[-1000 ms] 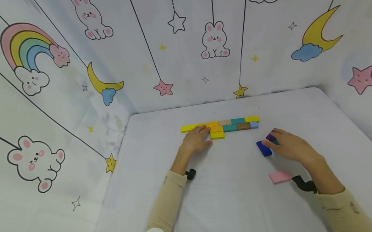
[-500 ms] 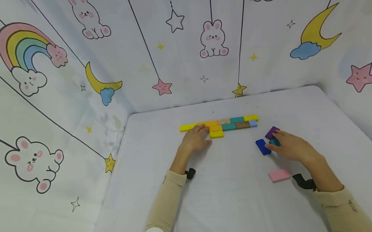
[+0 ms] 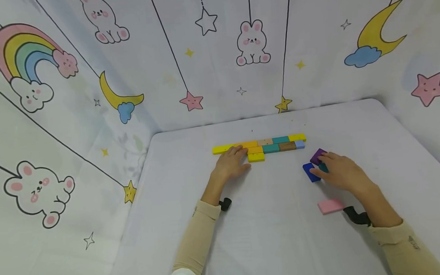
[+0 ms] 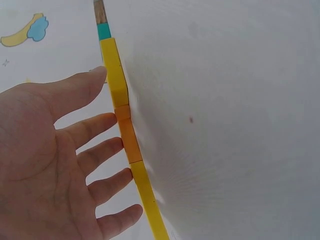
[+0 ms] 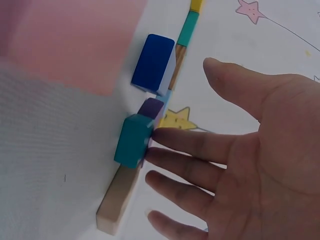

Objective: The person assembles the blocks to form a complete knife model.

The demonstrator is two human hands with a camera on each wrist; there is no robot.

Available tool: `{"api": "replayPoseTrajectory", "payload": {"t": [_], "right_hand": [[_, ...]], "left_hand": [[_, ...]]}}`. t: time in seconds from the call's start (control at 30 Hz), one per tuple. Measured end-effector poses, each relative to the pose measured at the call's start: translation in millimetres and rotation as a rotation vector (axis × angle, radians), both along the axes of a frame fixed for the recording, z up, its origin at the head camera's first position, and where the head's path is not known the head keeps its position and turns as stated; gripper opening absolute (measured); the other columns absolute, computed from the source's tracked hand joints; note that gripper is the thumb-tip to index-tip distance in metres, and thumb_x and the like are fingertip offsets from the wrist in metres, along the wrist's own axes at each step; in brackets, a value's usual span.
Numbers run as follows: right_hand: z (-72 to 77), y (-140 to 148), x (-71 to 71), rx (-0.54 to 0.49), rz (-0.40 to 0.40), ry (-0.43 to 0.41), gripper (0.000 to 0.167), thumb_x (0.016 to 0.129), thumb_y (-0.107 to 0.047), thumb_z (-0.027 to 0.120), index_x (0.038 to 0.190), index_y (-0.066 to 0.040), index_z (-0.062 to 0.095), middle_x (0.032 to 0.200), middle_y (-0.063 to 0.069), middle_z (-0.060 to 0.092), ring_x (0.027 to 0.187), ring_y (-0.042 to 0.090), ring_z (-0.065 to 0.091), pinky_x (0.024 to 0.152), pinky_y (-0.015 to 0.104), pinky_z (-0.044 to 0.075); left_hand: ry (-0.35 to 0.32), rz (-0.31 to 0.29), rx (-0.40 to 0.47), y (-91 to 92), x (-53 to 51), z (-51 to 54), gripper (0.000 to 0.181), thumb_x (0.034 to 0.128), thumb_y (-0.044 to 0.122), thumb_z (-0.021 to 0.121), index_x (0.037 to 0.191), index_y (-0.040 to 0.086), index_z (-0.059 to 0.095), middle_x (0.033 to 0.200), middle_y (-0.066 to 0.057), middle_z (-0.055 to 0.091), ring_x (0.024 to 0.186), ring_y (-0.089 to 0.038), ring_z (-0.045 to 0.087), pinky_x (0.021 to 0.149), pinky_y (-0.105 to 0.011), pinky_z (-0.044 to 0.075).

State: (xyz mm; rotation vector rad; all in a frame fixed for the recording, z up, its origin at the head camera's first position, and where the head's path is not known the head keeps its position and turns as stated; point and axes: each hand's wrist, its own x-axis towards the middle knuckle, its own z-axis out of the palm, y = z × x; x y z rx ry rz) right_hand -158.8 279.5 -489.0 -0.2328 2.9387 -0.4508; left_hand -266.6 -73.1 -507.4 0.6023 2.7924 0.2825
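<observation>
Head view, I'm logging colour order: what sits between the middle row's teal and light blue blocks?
A brown block; the head view shows it there.

The purple block (image 3: 316, 156) (at the right hand (image 3: 342, 171)) just shifted nearer the blue block (image 3: 309, 170).

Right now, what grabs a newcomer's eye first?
Probably the long band of multicoloured rectangular blocks far out on the white table, left hand at its left part. Right of that, right hand at rectangular purple block and teal block. Upper left, the arched rainbow drawn on the white wall.
</observation>
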Motion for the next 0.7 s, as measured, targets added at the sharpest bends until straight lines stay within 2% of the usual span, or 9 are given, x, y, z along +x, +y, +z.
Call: {"api": "replayPoseTrajectory", "payload": {"t": [0.13, 0.37, 0.7], "right_hand": [[-2.9, -2.7, 0.8, -0.022, -0.004, -0.021, 0.079, 0.103, -0.049, 0.061, 0.145, 0.016, 0.047, 0.149, 0.043, 0.041, 0.136, 0.063, 0.04, 0.109, 0.074, 0.036], [-4.0, -6.2, -1.1, -0.011, 0.009, 0.018, 0.075, 0.103, -0.046, 0.062, 0.143, 0.016, 0.049, 0.148, 0.042, 0.043, 0.137, 0.062, 0.039, 0.111, 0.074, 0.034], [-7.8, -18.0, 0.6, 0.046, 0.082, 0.145, 0.072, 0.101, -0.043, 0.068, 0.141, 0.015, 0.054, 0.144, 0.04, 0.048, 0.134, 0.059, 0.045, 0.11, 0.072, 0.037]], "left_hand": [[-0.006, 0.004, -0.008, -0.2, -1.8, -2.0, 0.069, 0.1041, 0.052, 0.058, 0.164, 0.027, 0.036, 0.173, 0.003, 0.023, 0.16, -0.025, 0.019, 0.129, -0.051, 0.018], [0.013, 0.011, 0.001, 0.5, 0.7, -0.4, 0.067, 0.105, 0.05, 0.057, 0.164, 0.024, 0.036, 0.173, 0.002, 0.024, 0.16, -0.026, 0.019, 0.129, -0.051, 0.019], [0.007, -0.004, -0.02, 2.0, 1.7, 3.1, 0.068, 0.1058, 0.05, 0.056, 0.165, 0.023, 0.034, 0.173, 0.0, 0.022, 0.16, -0.026, 0.019, 0.13, -0.045, 0.018]]}}
